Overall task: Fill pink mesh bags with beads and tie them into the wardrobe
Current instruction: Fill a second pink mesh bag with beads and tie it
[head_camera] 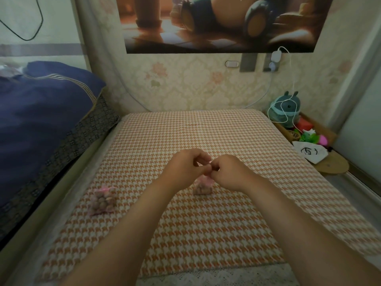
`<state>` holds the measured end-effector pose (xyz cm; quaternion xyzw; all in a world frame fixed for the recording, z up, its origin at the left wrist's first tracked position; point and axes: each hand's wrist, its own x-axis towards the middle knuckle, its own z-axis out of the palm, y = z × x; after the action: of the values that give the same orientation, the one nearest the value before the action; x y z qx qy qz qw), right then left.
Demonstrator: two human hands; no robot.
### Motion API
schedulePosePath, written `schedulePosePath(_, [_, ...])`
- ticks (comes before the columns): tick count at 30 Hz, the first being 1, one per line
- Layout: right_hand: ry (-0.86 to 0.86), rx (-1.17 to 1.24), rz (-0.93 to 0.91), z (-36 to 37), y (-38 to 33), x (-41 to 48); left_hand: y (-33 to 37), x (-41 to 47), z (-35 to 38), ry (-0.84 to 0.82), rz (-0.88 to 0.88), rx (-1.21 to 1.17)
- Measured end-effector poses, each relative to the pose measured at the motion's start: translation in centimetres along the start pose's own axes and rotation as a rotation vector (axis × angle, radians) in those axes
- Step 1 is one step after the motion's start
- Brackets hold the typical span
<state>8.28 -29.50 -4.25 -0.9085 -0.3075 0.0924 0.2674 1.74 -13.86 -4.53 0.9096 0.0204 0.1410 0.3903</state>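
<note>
Above the middle of the houndstooth cloth [195, 223], the left hand [185, 168] and the right hand [228, 172] are brought together with their fingertips meeting. The fingers of both are curled tightly, and the gathered top of a pink mesh bag [203, 188] is pinched between them. Whether a string or only the mesh itself is gripped cannot be told, since the neck is hidden by the knuckles. Only the bag's lower part is seen, filled with brownish beads and resting on the cloth under the hands.

A second filled bag [103, 200] is laid on the left part of the cloth, well apart from the hands; its outline is blurred and its closure is hard to make out.

Navy bedding [41, 112] is piled beyond the cloth's left edge and is cut off by the frame. Past the far right corner of the cloth, a green plush toy [285, 108] is looped by a white cable [291, 79], and a white pouch [310, 153] is seen nearer.
</note>
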Motion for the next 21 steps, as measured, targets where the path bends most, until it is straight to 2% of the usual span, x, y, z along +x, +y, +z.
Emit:
schedulePosePath(6, [-0.008,-0.110,0.001,-0.2,0.1,-0.4,-0.2,-0.3,0.6,0.012,0.004,0.161])
schedulePosePath(10, [0.000,-0.099,-0.020,-0.3,0.2,-0.2,-0.3,-0.1,0.3,-0.061,-0.050,0.212])
schedulePosePath(13, [0.011,-0.036,-0.043,-0.2,0.3,-0.1,0.0,-0.1,-0.1,-0.098,-0.119,0.240])
schedulePosePath(19, [0.127,0.165,-0.030,0.8,1.2,1.1,0.2,-0.3,-1.2,-0.045,-0.181,0.277])
schedulePosePath(21, [0.133,0.136,-0.014,1.3,1.8,1.6,0.0,-0.5,-2.0,-0.032,-0.186,0.289])
